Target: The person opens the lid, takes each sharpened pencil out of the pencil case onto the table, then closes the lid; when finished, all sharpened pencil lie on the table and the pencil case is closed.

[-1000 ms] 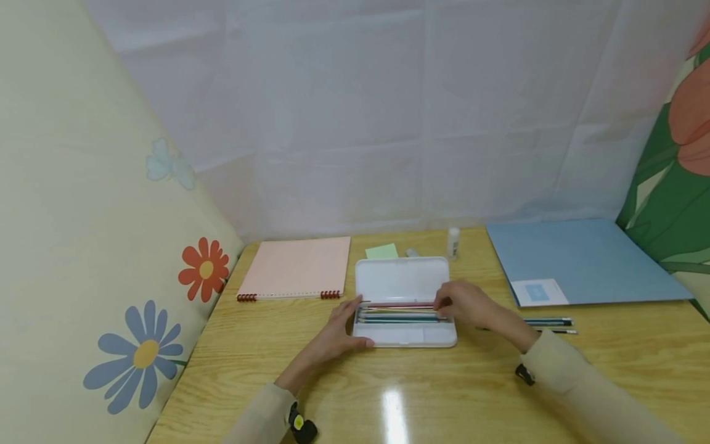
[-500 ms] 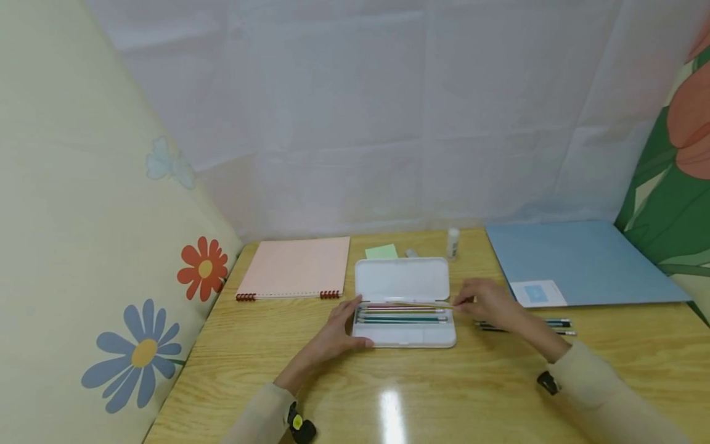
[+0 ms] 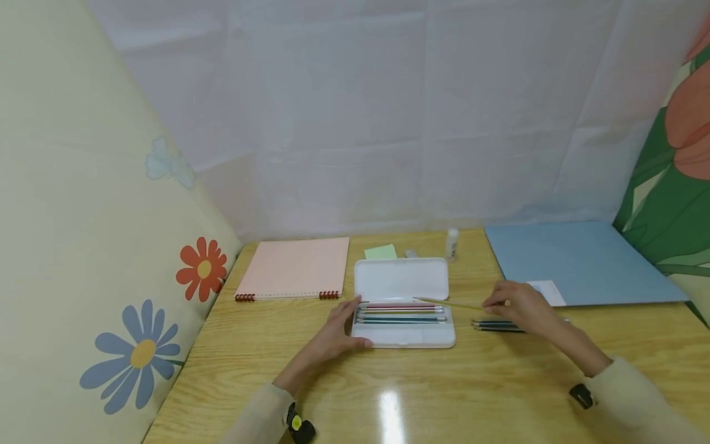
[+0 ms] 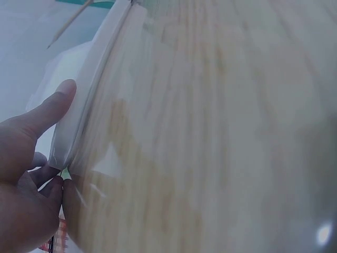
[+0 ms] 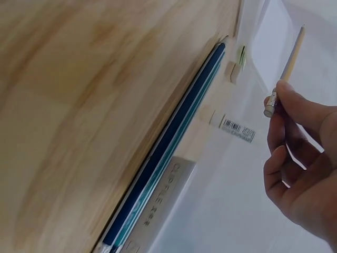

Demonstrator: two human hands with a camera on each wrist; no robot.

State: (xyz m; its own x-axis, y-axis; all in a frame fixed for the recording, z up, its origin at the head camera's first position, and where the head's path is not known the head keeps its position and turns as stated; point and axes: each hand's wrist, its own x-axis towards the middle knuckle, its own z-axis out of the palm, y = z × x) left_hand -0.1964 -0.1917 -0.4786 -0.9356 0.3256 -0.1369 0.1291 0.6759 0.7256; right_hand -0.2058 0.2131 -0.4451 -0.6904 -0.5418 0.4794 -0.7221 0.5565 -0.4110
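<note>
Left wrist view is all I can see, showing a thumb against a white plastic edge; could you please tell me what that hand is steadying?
Observer: The left hand rests against the left end of an open white plastic pencil case, whose lid lies flat behind it.
Operator: Thank you; is anything inside it?
Observer: Yes, several coloured pencils lie side by side in its rear compartment.
Operator: And where is the other hand?
Observer: The right hand pinches a thin tan wooden pencil by its eraser end, to the right of the case, near dark blue pencils lying on the wooden table.
</note>
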